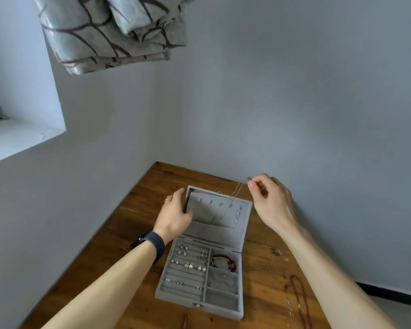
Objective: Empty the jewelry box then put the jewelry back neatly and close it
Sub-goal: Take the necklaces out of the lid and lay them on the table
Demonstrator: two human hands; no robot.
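Note:
A grey velvet jewelry box [240, 312] lies open on the wooden table, its lid [214, 233] tilted back. My left hand [175, 216] grips the lid's left edge. My right hand [269, 200] pinches a thin silver necklace [235, 193] above the lid's right corner; the chain hangs down in front of the lid's hooks. Another silver chain [236, 217] hangs on the lid's right side. In the base, several earrings and rings [190, 264] sit in the slotted left part, and a red bracelet [224, 260] lies in the upper right compartment.
A dark red bead necklace [299, 298] and a thin silver chain [291, 309] lie on the table [133, 233] right of the box. Grey walls close in behind and on the left. A patterned curtain [109, 32] hangs above.

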